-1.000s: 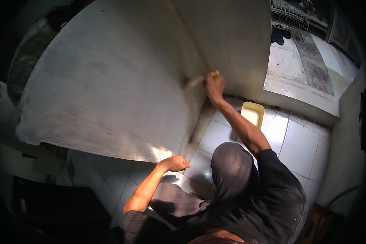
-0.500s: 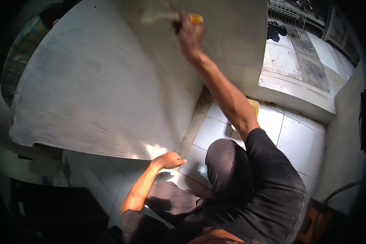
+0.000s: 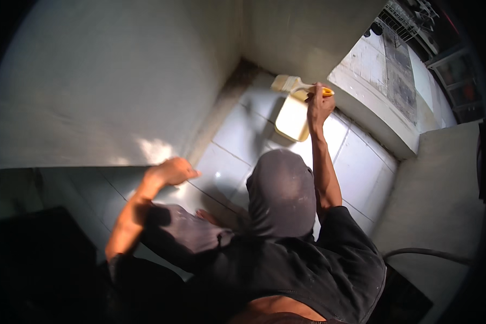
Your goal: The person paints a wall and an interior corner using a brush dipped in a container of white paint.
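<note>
My right hand (image 3: pixel 319 107) grips a wide paintbrush (image 3: pixel 292 83) by its handle, whose yellow-orange end sticks out past the fingers. The pale bristles point left, above the far rim of a cream-yellow tub (image 3: pixel 278 129). Bright white stuff that looks like paint fills the tub, which sits on the tiled floor. My left hand (image 3: pixel 173 171) is closed in a loose fist beside the lower edge of the grey wall (image 3: pixel 113 97), nothing visible in it. Whether it touches the wall I cannot tell.
White floor tiles (image 3: pixel 227 156) lie under my bent knees. A raised ledge (image 3: pixel 378 108) with a wire rack (image 3: pixel 399 24) is at far right. A dark cable (image 3: pixel 426 252) runs along the right side. A dark block-like shape (image 3: pixel 43 264) stands at lower left.
My right hand has brought the paintbrush down from high on the wall to the tub. The view has shifted, and the left hand stays closed near the wall's lower edge.
</note>
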Demonstrator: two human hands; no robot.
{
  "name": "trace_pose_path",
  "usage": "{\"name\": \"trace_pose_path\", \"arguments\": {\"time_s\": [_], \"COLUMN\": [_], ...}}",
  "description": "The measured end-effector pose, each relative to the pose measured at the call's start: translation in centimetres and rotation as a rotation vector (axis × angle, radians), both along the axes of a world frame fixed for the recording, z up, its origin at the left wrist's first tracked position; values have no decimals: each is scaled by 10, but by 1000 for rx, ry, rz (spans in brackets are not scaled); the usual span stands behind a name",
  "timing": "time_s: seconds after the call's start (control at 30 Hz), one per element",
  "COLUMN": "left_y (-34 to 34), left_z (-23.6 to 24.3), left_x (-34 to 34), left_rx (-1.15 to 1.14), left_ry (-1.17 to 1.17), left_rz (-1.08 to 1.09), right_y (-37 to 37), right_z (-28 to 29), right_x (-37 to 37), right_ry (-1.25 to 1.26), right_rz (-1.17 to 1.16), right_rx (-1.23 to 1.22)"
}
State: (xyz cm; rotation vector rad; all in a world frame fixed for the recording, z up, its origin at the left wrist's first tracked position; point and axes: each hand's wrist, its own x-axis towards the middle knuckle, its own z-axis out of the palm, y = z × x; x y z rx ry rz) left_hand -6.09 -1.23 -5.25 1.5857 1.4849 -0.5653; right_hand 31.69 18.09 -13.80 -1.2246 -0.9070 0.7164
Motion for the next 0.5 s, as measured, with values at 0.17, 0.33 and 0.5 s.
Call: {"name": "trace_pose_path", "arguments": {"time_s": [0.17,0.33,0.5], "left_y": [1,0,1], "left_z": [2,20,18], "left_x": [5,9,10], "left_rx": [54,33,39], "left_ry": [-23,39,34], "left_rz": [53,116,164], "right_y": [-21,-23,-22], "right_z": [-30,-52,-60], "right_x": [65,65,68], "right_ry": [-456,-736,-867], "right_rz": [-23,32,66], "right_rx": [-41,-83,-105]}}
